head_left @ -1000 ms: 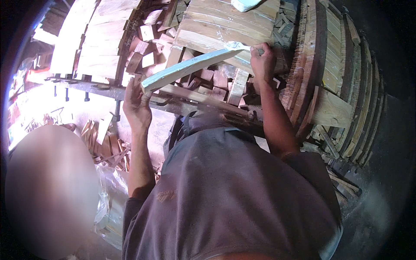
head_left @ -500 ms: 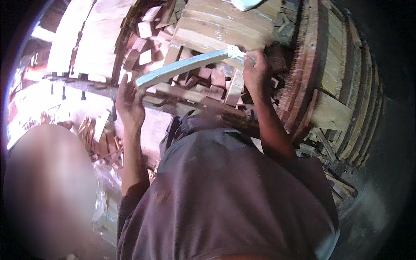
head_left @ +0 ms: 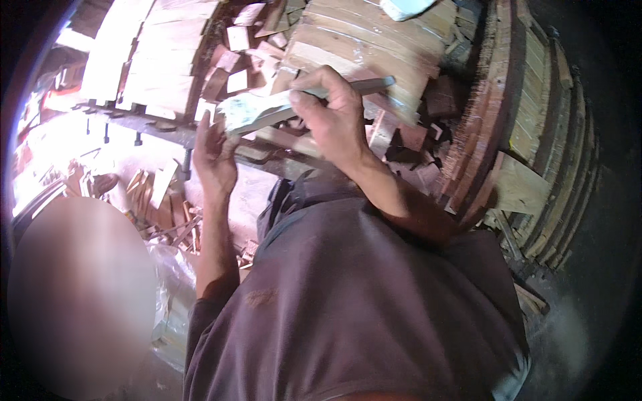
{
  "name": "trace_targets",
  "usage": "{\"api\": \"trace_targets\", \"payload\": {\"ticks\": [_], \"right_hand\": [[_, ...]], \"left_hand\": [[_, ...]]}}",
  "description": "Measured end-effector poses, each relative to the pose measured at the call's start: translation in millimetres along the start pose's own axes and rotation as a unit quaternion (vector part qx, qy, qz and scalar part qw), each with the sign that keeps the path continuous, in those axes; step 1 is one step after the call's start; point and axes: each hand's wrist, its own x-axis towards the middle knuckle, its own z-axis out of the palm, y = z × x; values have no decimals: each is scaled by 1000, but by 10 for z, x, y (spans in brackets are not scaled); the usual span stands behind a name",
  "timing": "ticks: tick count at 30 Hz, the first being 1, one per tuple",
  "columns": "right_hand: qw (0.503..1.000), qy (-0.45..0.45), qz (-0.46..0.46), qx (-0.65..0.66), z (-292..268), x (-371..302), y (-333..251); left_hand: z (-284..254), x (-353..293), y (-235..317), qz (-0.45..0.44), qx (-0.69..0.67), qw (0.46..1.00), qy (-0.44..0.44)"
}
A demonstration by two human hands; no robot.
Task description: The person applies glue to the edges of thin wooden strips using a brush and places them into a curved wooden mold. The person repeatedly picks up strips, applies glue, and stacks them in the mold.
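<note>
My left hand (head_left: 215, 157) grips the left end of a narrow wooden strip (head_left: 274, 123), held out over the work surface. Pale, greenish-white wet coating shows on the strip. My right hand (head_left: 334, 117) is closed above the strip's middle, around a flat brush-like spreader (head_left: 249, 105) whose white-smeared head lies on the strip near my left fingers. The spreader's handle is mostly hidden by my right hand, so its exact kind is unclear. The strip's far end extends past my right hand.
Boards laid edge to edge (head_left: 364, 43) lie ahead, with a whitish object (head_left: 406, 7) on them. Wood offcuts (head_left: 237, 80) pile beside them. Stacked wooden panels (head_left: 535, 134) stand at right. Bolts (head_left: 187, 164) hang below the bench edge. A clear plastic bag (head_left: 175, 274) sits lower left.
My right hand has moved left along the strip with the spreader, from the strip's right end to near my left hand. My left hand still holds the left end.
</note>
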Motion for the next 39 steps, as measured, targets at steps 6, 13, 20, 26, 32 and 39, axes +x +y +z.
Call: {"api": "trace_targets", "payload": {"ticks": [6, 13, 20, 26, 32, 39], "right_hand": [[953, 200, 41, -224, -1727, 110, 1238], [847, 338, -77, -403, -2835, 654, 1136], [760, 311, -56, -568, -2465, 1917, 524], [800, 234, 50, -550, -2422, 2132, 803], [850, 131, 99, -501, -2237, 788, 2117], [893, 198, 220, -340, -1377, -35, 1363]], "left_hand": [[-87, 65, -153, -23, -6, 1000, 5], [-133, 350, -234, -51, 46, 998, 10], [-209, 634, -453, -78, -35, 996, 28], [-230, 843, -592, -161, -41, 984, 64], [-287, 1022, -1056, -188, -149, 970, 41], [-381, 1173, -1406, -256, -70, 963, -43]]}}
